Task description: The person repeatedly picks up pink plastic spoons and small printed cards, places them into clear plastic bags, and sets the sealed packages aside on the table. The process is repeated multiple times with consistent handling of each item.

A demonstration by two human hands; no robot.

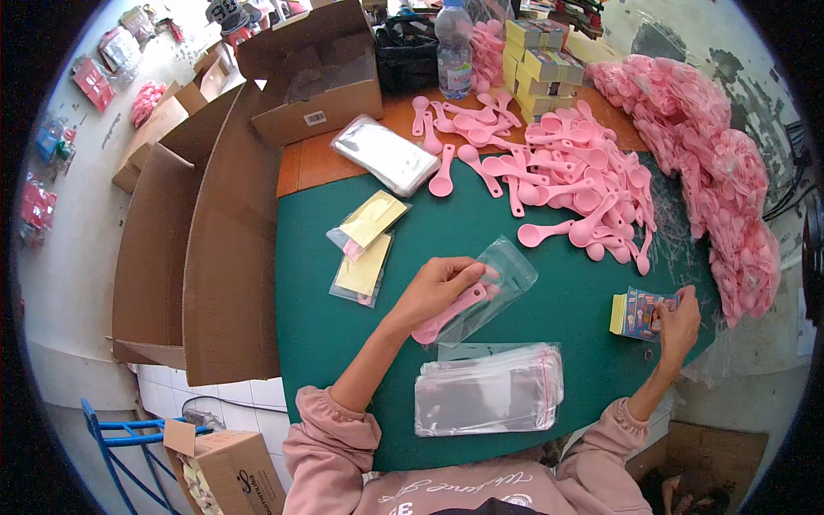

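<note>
My left hand (442, 290) is closed over the middle of the green tabletop. It holds a pink plastic spoon (452, 315), bowl end toward me, together with a clear plastic bag (508, 286) that spreads out to the right. At the right, my right hand (680, 322) grips the right side of a small stack of printed cards (639, 314); whether it has one card or several is hard to make out. Just in front of me lies a pile of flat clear bags (489, 390). Left of my left hand are two filled bags with yellow cards (360, 268).
Many loose pink spoons (584, 172) are heaped at the back right, beside a long bagged mass of spoons (721, 163). Behind stand card stacks (539, 73) and a water bottle (454, 51). A bag packet (386, 154) lies near cardboard boxes (227, 249) at the left.
</note>
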